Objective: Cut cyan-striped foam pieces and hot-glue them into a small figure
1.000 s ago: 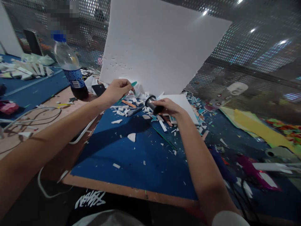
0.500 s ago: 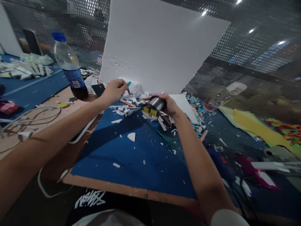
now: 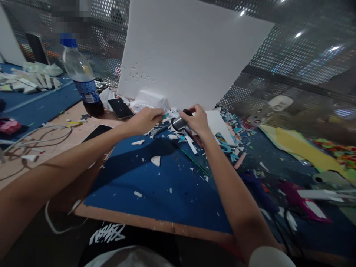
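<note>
While the left hand [image 3: 146, 121] pinches a small, flat teal piece [image 3: 165, 116], mostly hidden, between closed fingertips, the right hand [image 3: 199, 120] curls its fingers around a silver-grey cylindrical spool with black rims [image 3: 180, 123], at the left hand's 3 o'clock; a rectangular blue mat [image 3: 158, 196] extends towards 6 o'clock.

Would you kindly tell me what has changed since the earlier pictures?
The left hand has moved right toward the spool, still pinching the green piece. The right hand still holds the spool but has turned it, hiding its yellow lettering. The bottle and white board stayed put.
</note>
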The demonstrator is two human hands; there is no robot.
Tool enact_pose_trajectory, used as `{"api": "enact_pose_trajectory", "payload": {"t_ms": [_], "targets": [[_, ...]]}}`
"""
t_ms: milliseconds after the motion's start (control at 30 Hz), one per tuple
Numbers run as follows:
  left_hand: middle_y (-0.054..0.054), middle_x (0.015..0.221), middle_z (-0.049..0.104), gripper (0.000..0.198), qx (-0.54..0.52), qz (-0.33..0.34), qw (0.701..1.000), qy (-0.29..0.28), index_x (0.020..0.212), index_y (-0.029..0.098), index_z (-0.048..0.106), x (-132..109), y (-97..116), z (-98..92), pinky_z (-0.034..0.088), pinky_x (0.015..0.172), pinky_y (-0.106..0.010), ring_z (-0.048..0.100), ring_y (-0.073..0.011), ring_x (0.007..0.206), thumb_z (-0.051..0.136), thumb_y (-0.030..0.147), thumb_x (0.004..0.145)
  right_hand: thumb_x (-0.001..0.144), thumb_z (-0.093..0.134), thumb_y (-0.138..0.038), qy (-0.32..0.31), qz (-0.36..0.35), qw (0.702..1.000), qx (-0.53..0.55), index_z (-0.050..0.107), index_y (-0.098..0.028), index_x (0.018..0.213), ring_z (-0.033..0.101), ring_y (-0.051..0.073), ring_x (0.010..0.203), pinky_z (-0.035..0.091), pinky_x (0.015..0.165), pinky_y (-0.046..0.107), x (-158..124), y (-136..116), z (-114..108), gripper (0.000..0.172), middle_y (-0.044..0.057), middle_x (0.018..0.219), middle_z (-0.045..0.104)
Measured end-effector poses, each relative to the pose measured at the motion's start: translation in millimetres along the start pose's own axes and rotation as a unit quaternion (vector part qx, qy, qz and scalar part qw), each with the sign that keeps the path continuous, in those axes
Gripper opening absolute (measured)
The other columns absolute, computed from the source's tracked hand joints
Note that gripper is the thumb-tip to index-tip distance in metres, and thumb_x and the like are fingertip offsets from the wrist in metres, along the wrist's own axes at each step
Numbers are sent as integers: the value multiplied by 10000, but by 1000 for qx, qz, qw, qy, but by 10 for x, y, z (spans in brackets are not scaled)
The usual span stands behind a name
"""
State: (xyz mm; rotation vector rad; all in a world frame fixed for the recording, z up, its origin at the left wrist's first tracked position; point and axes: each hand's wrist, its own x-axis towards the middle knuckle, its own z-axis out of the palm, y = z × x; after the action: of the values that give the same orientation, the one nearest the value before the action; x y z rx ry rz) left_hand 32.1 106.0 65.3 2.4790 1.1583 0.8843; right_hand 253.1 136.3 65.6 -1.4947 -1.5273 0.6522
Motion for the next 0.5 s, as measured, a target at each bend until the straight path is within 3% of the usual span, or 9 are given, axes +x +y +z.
{"api": "enact_pose_trajectory", "payload": {"t_ms": [133,233,367,500], "targets": [[-8,593,541,189,3,-43,997,57,770,155,602,56,-144,-50,289,538,-257,446,-123,530,447,170,876,581,714,-432,-137,3,991,12,565,-184,637,507,189,681,409,559,292,-82,-132,-76,295,44,698,529],[-8,603,552,175,-4,-59,996,64,746,155,607,71,-208,-18,305,554,-253,460,-123,553,469,165,854,629,644,-456,-217,25,974,56,628,-180,744,521,172,625,400,514,274,-104,-169,-105,299,48,695,579],[-1,599,546,171,-9,-73,995,66,724,159,586,64,-223,15,293,542,-242,452,-113,554,466,156,845,683,480,-534,-236,56,964,112,578,-221,952,536,160,611,384,469,248,-52,-119,-127,425,47,799,621],[18,543,490,181,-10,-86,993,79,713,169,569,51,-221,-5,252,508,-248,391,-105,499,448,141,846,679,361,-594,-240,84,960,114,531,-216,901,373,110,425,237,365,221,30,-47,-221,470,7,604,523]]}}
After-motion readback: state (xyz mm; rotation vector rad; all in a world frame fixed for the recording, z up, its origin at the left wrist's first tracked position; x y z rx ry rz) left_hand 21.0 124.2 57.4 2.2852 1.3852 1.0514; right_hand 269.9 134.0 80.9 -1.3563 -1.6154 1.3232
